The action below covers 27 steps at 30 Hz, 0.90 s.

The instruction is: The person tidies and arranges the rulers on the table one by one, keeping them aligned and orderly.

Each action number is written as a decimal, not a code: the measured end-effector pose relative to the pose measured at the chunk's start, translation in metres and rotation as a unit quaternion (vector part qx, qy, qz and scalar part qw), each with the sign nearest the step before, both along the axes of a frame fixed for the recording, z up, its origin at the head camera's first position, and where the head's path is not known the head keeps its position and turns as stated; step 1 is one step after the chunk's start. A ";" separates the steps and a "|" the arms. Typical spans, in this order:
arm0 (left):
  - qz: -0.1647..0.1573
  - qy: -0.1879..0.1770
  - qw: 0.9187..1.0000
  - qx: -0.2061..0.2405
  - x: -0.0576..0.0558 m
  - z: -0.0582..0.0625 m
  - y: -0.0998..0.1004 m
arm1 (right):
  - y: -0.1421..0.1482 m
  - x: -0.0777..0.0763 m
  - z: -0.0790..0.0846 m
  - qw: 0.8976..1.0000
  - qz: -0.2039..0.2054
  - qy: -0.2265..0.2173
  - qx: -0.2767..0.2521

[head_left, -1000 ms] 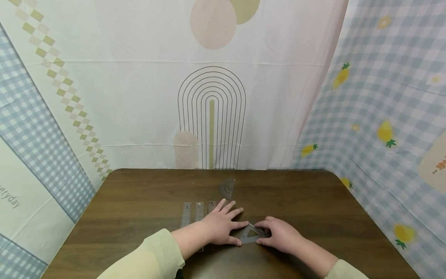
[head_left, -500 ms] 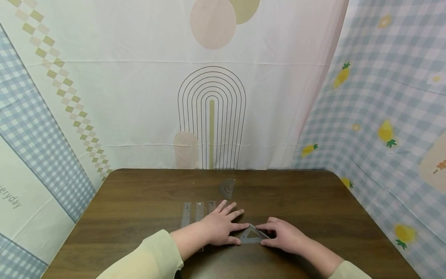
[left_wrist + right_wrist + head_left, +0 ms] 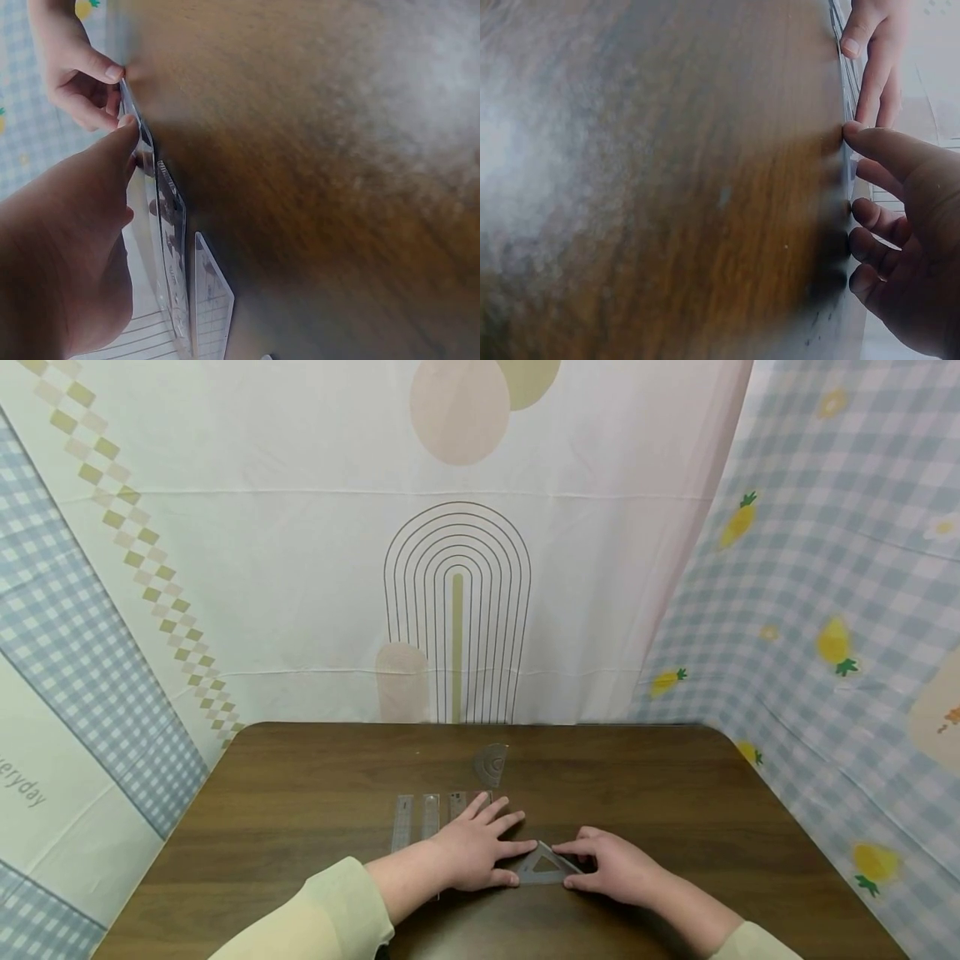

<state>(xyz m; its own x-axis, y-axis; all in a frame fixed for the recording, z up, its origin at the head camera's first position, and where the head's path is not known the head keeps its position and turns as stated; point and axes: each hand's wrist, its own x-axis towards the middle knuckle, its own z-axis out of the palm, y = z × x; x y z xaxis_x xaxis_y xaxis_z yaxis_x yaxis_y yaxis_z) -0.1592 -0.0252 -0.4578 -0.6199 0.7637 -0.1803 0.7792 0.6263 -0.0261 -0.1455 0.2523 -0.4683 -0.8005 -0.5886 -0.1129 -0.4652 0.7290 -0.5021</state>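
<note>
A clear triangular set square (image 3: 543, 877) lies flat on the brown table in the head view, between my two hands. My right hand (image 3: 618, 868) pinches its right corner with thumb and index finger, the other fingers curled under the palm. My left hand (image 3: 472, 852) is spread palm down, with its index fingertip at the triangle's top and its thumb at the lower left corner. Beneath and beside that hand are clear rulers; one ruler (image 3: 402, 822) stands out at the far left, another ruler (image 3: 431, 814) next to it, and a third ruler (image 3: 457, 803) is partly covered.
A clear protractor (image 3: 491, 766) lies beyond the left hand's fingertips. The wooden table (image 3: 315, 777) has rounded back corners and meets a patterned cloth backdrop (image 3: 600, 610). Checked cloth hangs along both sides.
My right hand has slid slightly to the right along the set square, uncovering more of it. The left hand stays almost in place.
</note>
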 end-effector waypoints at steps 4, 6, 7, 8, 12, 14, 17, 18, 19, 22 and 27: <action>0.001 -0.003 1.000 0.001 0.001 0.000 -0.001 | 0.000 0.000 0.000 1.000 0.000 0.000 -0.002; 0.000 -0.004 1.000 0.002 0.001 0.000 -0.001 | 0.000 0.000 0.000 1.000 0.000 -0.001 -0.004; 0.000 -0.004 1.000 0.002 0.001 0.000 -0.001 | 0.000 0.000 0.000 1.000 0.000 -0.001 -0.005; -0.001 -0.004 1.000 0.002 0.001 0.000 -0.002 | 0.000 0.001 0.000 1.000 0.000 -0.002 -0.006; -0.002 -0.004 1.000 0.001 0.000 -0.001 -0.002 | 0.001 0.001 -0.001 1.000 -0.001 -0.003 -0.008; -0.001 -0.003 1.000 0.001 0.001 -0.001 -0.003 | 0.001 0.001 -0.001 1.000 -0.001 -0.004 -0.010; -0.001 -0.001 1.000 0.000 0.001 -0.001 -0.002 | 0.001 0.001 -0.001 1.000 0.000 -0.006 -0.011; -0.001 0.000 1.000 -0.001 0.001 -0.001 -0.002 | 0.001 0.001 -0.001 1.000 0.000 -0.007 -0.011; -0.001 0.001 1.000 -0.001 0.002 -0.001 -0.002 | 0.001 0.001 -0.001 1.000 0.000 -0.008 -0.012; -0.001 0.003 1.000 -0.002 0.002 -0.001 -0.002 | 0.001 0.001 0.000 1.000 0.001 -0.010 -0.012; 0.000 0.002 1.000 0.000 0.002 -0.002 -0.002 | 0.002 0.000 0.000 1.000 0.003 -0.012 -0.011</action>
<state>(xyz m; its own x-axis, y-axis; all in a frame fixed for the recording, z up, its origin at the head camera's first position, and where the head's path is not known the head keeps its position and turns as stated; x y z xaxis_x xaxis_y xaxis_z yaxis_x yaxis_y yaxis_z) -0.1572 -0.0273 -0.4602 -0.6214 0.7629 -0.1782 0.7784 0.6270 -0.0300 -0.1451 0.2540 -0.4685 -0.7945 -0.5956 -0.1187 -0.4569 0.7149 -0.5293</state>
